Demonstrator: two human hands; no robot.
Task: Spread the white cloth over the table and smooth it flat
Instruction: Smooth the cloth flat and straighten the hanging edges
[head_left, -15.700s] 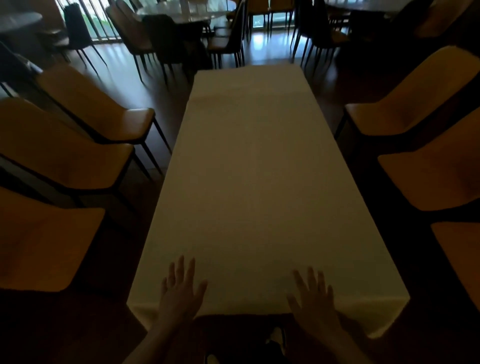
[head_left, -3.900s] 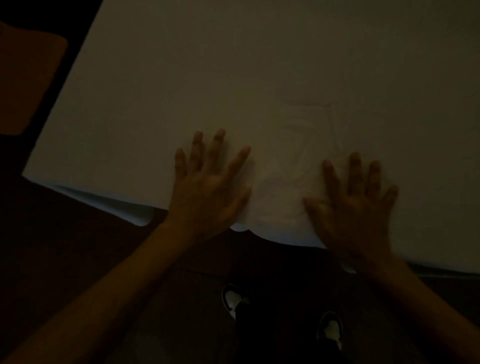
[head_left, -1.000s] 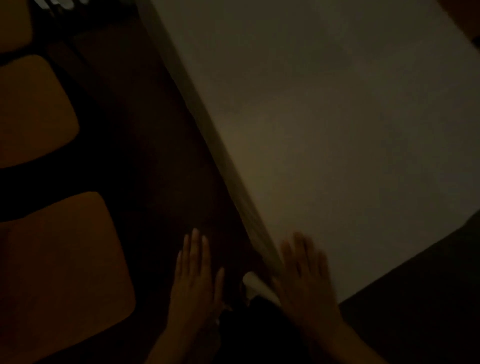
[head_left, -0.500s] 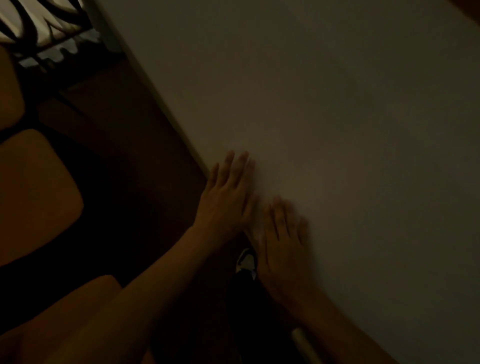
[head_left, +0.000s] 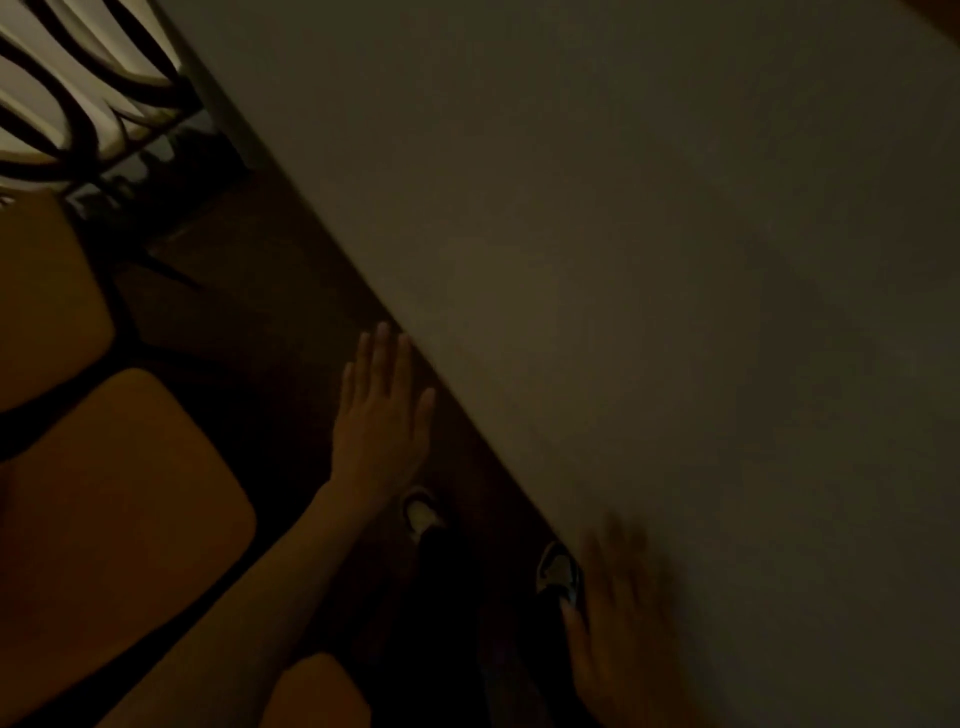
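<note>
The white cloth (head_left: 623, 234) covers the table and fills the upper right of the dim head view; its long edge runs diagonally from upper left to lower right. My left hand (head_left: 382, 421) is flat with fingers straight, beside that edge and off the tabletop, fingertips close to the cloth's side. Blurred by motion, my right hand (head_left: 621, 623) lies with fingers spread on the cloth near the edge at the bottom. Neither hand holds anything.
Orange chair seats (head_left: 109, 514) stand close on the left, with another seat (head_left: 47, 291) above and one (head_left: 317, 691) at the bottom. My shoes (head_left: 421, 512) are on the dark floor by the table edge. Dark chair legs (head_left: 78, 98) show at top left.
My hands have parted: the left slid off the cloth to beside the table edge, the right swept down along the edge toward the bottom. The view shifted slightly.
</note>
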